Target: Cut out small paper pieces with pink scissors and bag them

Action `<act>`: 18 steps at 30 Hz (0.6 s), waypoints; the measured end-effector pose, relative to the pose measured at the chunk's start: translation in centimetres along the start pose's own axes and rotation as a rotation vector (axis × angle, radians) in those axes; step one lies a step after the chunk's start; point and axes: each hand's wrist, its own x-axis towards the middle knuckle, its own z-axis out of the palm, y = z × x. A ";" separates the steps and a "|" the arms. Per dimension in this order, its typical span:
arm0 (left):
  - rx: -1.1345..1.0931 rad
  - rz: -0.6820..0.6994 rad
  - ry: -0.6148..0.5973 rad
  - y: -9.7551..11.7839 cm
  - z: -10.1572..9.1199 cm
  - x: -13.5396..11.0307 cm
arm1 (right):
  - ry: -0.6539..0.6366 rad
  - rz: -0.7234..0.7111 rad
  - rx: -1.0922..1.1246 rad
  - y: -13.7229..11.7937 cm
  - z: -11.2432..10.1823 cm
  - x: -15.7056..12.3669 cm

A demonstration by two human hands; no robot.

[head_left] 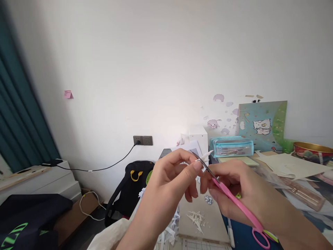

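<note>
My right hand [236, 191] is closed around pink-handled scissors [235, 203] whose metal blades point up and left. My left hand [173, 173] is raised just left of it, its fingers pinched on a small white paper piece [207, 155] at the blade tips. Both hands hover above the desk [208, 222], where small white paper scraps [196, 218] and a tiny cut-out [208, 199] lie.
A blue transparent pencil case [231, 147], a white box [198, 137], an illustrated board [261, 125], cream paper sheets [288, 163] and a red-and-gold tin [312, 151] stand behind. A black bag [131, 191] sits on the floor left, below a wall socket [143, 140] with cable.
</note>
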 end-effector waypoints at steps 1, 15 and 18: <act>0.001 0.000 -0.009 0.1 0.0 -0.1 | -0.008 -0.001 -0.001 0.0 0.0 0.0; -0.014 -0.042 -0.020 1.2 0.0 -0.8 | -0.033 -0.006 0.022 -0.3 0.2 -0.1; -0.021 -0.028 -0.027 1.2 0.1 -0.9 | -0.012 -0.006 -0.006 -0.1 0.4 -0.1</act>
